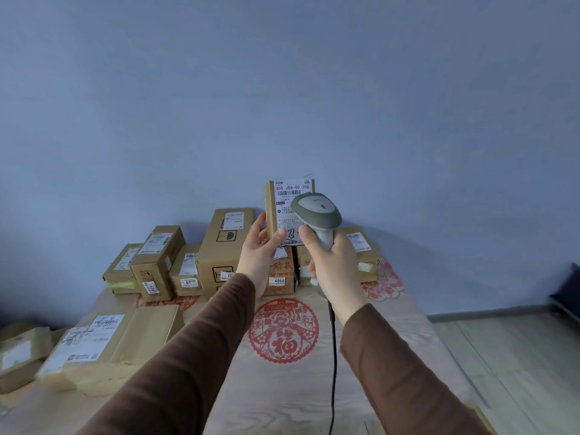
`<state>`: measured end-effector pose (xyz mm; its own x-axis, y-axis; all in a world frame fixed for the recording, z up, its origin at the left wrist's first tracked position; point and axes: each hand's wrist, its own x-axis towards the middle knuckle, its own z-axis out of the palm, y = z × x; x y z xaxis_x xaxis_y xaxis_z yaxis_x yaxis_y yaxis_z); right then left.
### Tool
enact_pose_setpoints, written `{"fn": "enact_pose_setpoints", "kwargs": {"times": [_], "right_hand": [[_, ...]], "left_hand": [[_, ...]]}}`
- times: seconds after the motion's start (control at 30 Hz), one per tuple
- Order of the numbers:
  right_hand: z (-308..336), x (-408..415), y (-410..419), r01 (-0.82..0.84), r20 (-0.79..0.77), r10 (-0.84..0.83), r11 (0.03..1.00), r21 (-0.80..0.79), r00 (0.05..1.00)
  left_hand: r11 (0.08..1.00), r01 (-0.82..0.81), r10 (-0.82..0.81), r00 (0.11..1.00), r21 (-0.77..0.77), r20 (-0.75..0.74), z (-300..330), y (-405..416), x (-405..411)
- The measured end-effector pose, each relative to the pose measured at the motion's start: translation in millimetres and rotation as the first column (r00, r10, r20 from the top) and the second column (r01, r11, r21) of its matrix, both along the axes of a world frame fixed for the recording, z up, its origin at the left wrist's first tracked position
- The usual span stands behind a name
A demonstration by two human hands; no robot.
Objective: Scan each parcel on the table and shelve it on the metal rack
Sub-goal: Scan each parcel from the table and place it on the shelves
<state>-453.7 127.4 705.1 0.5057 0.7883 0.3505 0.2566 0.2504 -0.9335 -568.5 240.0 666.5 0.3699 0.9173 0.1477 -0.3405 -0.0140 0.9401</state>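
Observation:
My left hand [260, 249] holds a small cardboard parcel [284, 202] upright above the table, its white shipping label with a barcode facing me. My right hand [334, 262] grips a grey handheld scanner [317, 211] by its handle. The scanner's head sits just in front of the label's lower right part and covers some of it. A black cable [333, 356] hangs down from the scanner. Both sleeves are brown.
Several cardboard parcels [226, 246] are stacked along the far edge of the wooden table [282, 397], against a blue wall. A large flat parcel [103, 343] lies at the left, with smaller boxes [18, 356] beside it. Red paper-cut decorations [284, 331] lie on the tabletop. A dark object [568, 290] shows at the right edge.

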Motion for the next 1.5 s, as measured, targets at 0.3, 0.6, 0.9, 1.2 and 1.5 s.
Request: {"fn": "enact_pose_setpoints", "kwargs": {"times": [0.3,0.6,0.9,1.2,1.5], "right_hand": [[10,2,-10,-0.003,0.022,0.002,1.000,0.011,1.000],[12,6,-11,-0.040,0.038,0.039,0.999,0.023,0.999],[13,7,-11,-0.040,0.038,0.039,0.999,0.017,0.999],[15,-4,-3,-0.041,0.032,0.039,0.997,0.066,0.999],[46,-68,27,-0.203,-0.050,0.214,0.964,0.174,0.975]], "left_hand": [[0.999,-0.041,0.040,0.999,-0.001,-0.029,7,-6,13],[1.000,-0.025,0.025,0.999,0.010,-0.038,9,-5,20],[1.000,0.001,-0.001,1.000,0.020,-0.011,13,-5,22],[0.996,-0.087,0.086,0.996,0.036,0.011,28,-13,-12],[0.962,-0.265,0.263,0.964,0.066,0.037,71,-31,-122]]}}
